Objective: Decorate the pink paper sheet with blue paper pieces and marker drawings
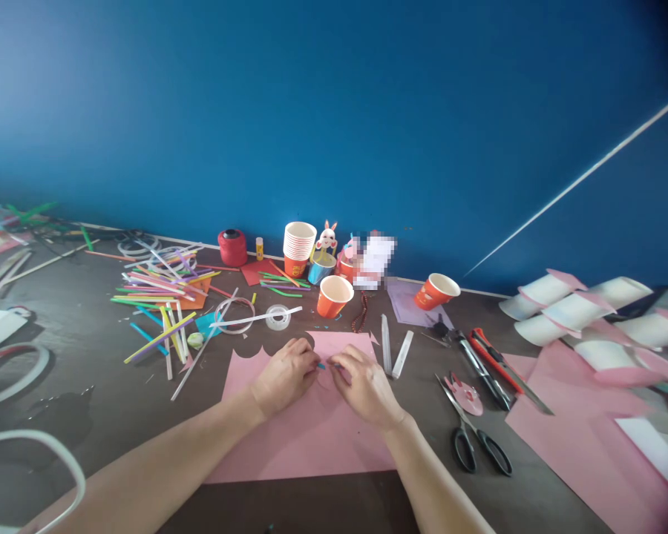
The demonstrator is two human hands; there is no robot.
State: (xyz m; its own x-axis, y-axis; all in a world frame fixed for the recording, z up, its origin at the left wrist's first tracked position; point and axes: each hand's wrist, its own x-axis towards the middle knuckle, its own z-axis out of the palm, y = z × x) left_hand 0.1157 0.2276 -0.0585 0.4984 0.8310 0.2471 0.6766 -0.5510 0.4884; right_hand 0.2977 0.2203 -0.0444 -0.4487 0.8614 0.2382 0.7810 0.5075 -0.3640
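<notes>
My left hand (290, 374) is closed in a pinch, with a small blue piece (321, 366) showing at its fingertips. Close beside it, my right hand (361, 382) is pinched too; what sits between its fingertips is too small to make out. Both hands are over a pink paper sheet (306, 437) whose far edge has scalloped cuts. Scissors (467, 426) with black handles lie spread to the right, next to a pink rabbit-shaped cutout (466, 394).
Beyond the hands stand an orange paper cup (335, 297), a cup stack (298, 248) and a tape roll (278, 317). Colourful strips (161, 289) are heaped at left. A tilted cup (436, 291), utility knife (495, 360) and white paper tubes (568, 315) are at right.
</notes>
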